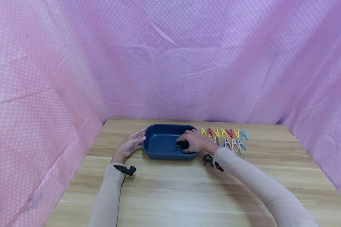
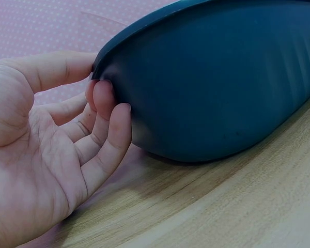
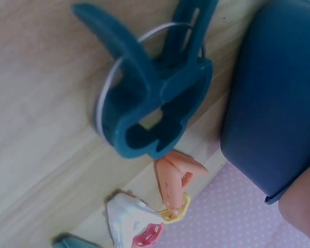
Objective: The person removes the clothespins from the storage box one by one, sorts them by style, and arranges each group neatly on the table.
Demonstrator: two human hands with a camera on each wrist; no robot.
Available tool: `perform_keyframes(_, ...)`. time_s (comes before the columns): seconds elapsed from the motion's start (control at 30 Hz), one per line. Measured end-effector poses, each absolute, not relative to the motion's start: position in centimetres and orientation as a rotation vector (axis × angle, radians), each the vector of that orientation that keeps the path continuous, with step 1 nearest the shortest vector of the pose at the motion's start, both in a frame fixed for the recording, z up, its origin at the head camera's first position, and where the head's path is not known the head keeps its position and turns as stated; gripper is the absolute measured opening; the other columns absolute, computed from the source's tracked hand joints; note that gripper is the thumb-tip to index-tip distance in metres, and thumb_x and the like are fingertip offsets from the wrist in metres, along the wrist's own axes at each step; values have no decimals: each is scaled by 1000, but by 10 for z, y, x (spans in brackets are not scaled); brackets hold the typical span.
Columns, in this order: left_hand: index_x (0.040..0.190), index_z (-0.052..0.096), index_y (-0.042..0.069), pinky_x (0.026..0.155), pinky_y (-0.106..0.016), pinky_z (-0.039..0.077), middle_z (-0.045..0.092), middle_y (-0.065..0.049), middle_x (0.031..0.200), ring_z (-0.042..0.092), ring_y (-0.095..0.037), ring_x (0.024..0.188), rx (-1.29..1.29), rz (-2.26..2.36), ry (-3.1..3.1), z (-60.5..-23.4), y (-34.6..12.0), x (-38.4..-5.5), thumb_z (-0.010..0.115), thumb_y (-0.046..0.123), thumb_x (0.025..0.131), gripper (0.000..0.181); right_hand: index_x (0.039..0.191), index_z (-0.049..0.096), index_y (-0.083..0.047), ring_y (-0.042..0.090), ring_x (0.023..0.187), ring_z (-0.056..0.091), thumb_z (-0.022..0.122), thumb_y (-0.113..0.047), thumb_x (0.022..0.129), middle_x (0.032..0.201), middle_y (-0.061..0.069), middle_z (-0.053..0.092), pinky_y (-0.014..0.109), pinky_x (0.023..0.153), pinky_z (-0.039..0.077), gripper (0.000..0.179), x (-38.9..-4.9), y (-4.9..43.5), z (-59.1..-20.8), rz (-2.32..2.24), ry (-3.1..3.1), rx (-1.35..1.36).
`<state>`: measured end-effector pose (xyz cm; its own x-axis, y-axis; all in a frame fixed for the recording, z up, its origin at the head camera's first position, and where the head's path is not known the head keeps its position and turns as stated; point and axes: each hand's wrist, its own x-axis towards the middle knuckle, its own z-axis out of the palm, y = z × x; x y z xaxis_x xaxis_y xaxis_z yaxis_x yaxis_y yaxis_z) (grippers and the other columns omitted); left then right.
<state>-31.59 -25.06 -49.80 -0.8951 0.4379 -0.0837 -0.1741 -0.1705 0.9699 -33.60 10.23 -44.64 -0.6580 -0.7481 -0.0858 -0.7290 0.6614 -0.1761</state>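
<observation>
A dark blue oblong basin (image 1: 162,156) stands on the table. At its left end my left hand (image 1: 130,144) holds the rim, the thumb at the edge and curled fingers against the outside wall, as the left wrist view shows. My right hand (image 1: 194,141) reaches over the right side into the basin. Its fingers curl round a dark spring clip (image 1: 178,147), partly hidden by the hand. Just outside the basin, below my right wrist, lies a dark green spring clip (image 3: 168,88) with a wire ring.
Behind the right forearm, clothes pegs lie in rows: yellow (image 1: 223,132), red (image 1: 230,133), blue (image 1: 243,135) and pale ones (image 1: 227,143). The wooden table (image 1: 164,192) meets pink dotted cloth (image 1: 170,78) at the back and sides.
</observation>
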Motion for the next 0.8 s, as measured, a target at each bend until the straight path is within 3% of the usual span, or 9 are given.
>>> perform_keyframes(0.8, 162, 18, 4, 84, -29, 56, 65, 0, 123, 67, -9, 96, 323, 2129, 1686, -499, -251, -314, 44, 6, 108, 60, 137, 64, -17, 28, 132, 54, 80, -29, 88, 140, 5, 64, 54, 109, 44, 54, -336, 104, -446, -270, 2753, -1276)
